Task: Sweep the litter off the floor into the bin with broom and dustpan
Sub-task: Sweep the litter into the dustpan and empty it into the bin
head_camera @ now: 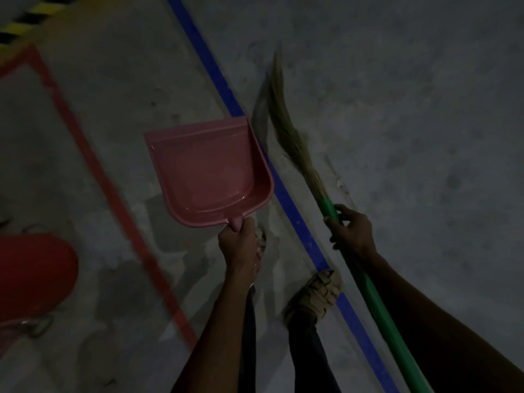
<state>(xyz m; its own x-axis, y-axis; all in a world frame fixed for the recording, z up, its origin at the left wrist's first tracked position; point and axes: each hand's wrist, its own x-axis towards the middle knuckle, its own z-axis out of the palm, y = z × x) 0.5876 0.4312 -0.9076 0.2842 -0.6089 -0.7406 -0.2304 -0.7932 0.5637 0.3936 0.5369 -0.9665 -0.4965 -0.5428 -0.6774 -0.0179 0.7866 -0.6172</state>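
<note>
A pink dustpan (204,171) hangs above the concrete floor, its pan looking empty. My left hand (241,245) grips its short handle at the near end. To its right a broom (286,123) with a green handle and straw bristles points away from me, the bristles blurred above the floor. My right hand (351,234) is curled round the green handle just below the bristles. A red bin (34,276) sits at the left edge, partly cut off. I can make out no litter in the dim light.
A blue floor line (215,69) runs diagonally between dustpan and broom. A red floor line (93,160) marks a box to the left. Yellow and black hazard stripes (25,21) lie at the top left. My sandalled feet (314,293) stand near the blue line.
</note>
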